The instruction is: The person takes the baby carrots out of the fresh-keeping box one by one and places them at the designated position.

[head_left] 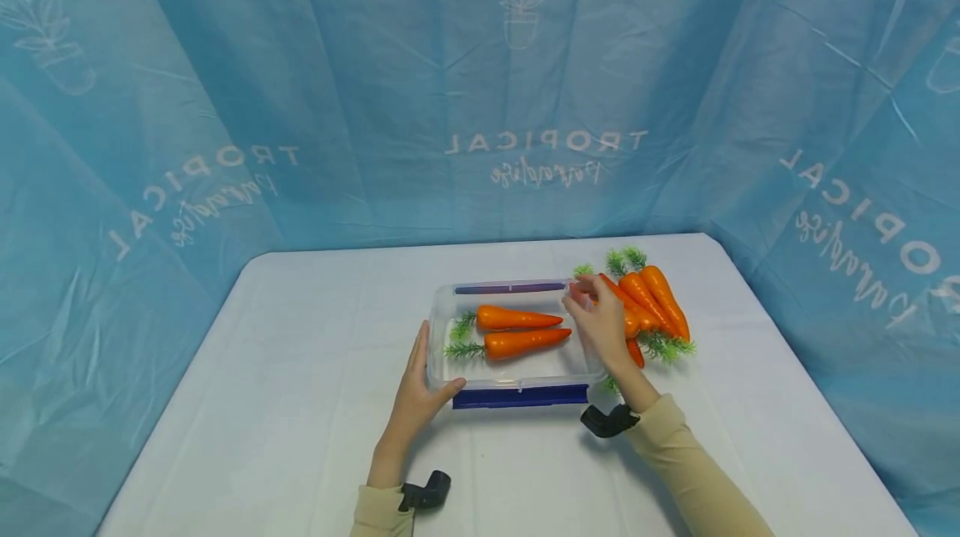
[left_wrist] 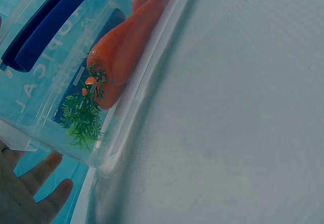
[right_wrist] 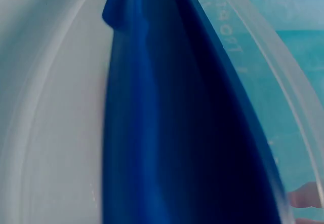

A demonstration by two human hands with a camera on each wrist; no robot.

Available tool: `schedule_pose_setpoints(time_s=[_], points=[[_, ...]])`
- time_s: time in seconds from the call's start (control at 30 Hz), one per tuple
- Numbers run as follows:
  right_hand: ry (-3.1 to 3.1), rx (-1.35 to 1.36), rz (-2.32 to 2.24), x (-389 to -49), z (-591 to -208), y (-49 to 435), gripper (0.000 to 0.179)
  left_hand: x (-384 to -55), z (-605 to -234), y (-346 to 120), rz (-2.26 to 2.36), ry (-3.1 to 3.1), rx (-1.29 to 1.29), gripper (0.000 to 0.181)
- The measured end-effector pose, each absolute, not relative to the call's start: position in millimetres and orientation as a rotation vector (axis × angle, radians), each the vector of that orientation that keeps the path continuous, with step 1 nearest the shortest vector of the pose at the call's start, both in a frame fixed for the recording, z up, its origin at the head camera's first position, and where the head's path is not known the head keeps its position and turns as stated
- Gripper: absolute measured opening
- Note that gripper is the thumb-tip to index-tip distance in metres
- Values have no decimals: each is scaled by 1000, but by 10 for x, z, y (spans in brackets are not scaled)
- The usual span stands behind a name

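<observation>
A clear plastic box (head_left: 517,383) with blue side latches (head_left: 521,396) stands on the table. Two orange carrots (head_left: 519,318) with green tops lie side by side inside it. My left hand (head_left: 416,395) rests against the box's left side, thumb at the front corner; its fingers (left_wrist: 58,196) look straight and spread in the left wrist view. Over the right rim, near the back corner, is my right hand (head_left: 602,324), fingers bent. A reddish patch shows by its fingertips; what they touch is unclear. Only part of that hand's fingers (right_wrist: 306,196) shows in the right wrist view.
Right of the box lies a pile of several more carrots (head_left: 663,299) with green tops, partly hidden by the right hand and forearm. A white cloth (head_left: 300,404) covers the table. Blue printed curtains (head_left: 375,103) hang behind and at both sides.
</observation>
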State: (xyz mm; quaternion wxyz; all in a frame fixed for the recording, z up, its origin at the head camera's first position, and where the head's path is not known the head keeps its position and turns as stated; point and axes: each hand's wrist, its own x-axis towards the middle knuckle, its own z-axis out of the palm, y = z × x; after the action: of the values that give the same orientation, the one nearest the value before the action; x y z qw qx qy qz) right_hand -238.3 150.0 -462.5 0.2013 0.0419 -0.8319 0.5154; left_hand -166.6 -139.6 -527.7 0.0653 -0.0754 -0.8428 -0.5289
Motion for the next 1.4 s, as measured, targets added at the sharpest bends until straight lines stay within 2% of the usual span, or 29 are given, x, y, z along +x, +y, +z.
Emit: schedule_pose_setpoints(time_s=[0.43, 0.93, 1.4], points=[[-2491, 303, 1380, -2513, -4635, 1301, 40, -1660, -5276, -1393, -1588, -2540, -225, 106], [-2650, 342, 1440, -2528, -4644, 1135, 42, -1656, -5285, -1381, -1581, -2543, -214, 104], [-2789, 699, 1467, -2550, -4764, 1131, 51, -1667, -5321, -1395, -1586, -2527, -239, 105]])
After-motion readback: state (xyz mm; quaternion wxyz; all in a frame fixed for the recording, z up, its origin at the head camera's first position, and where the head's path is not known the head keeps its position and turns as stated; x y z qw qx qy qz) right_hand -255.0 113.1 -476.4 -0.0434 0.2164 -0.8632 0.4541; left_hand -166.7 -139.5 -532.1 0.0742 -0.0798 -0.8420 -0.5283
